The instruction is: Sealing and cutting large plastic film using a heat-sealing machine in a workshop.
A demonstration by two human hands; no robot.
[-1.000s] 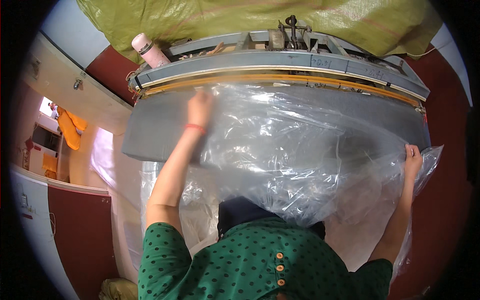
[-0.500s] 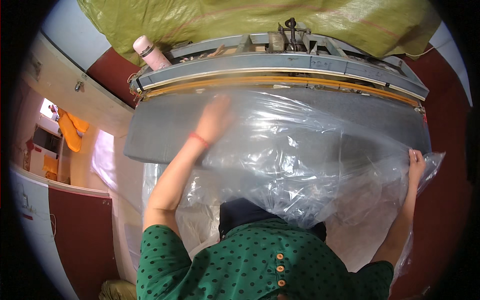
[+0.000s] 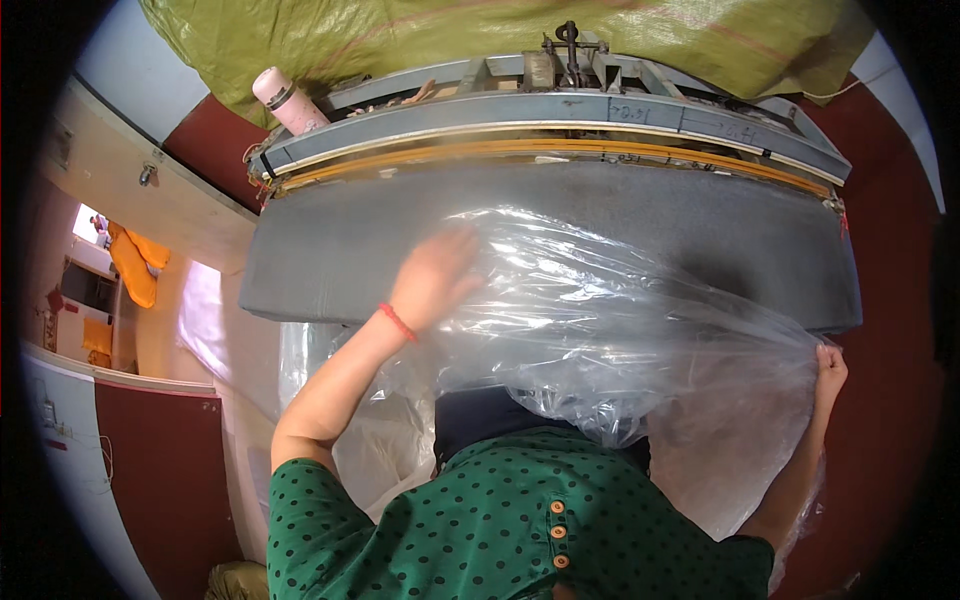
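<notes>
A large clear plastic sheet [image 3: 560, 270] lies creased over the front of a long grey padded surface [image 3: 340, 220] and hangs down before my body. My left hand [image 3: 435, 275], with a red band at its wrist, is at the sheet's left part above the padding. Motion blurs it, but its fingers look stretched out and apart. At the far right, my right hand [image 3: 831, 370] is closed on the sheet's edge and holds it taut, just off the padding's front right corner. The plastic hangs in folds below that hand.
Behind the padding runs a blue-grey metal frame [image 3: 390, 128] with yellow strips [image 3: 480, 150] and a dark screw clamp [image 3: 571, 55]. A pink bottle [image 3: 290, 100] leans at its left end. Yellow-green woven sheeting [image 3: 480, 25] covers the back; a pale door [image 3: 150, 165] stands left.
Both hands have moved nearer to my body. The sheet's far edge has slid forward, uncovering more of the grey padding. My right hand keeps its grip on the plastic.
</notes>
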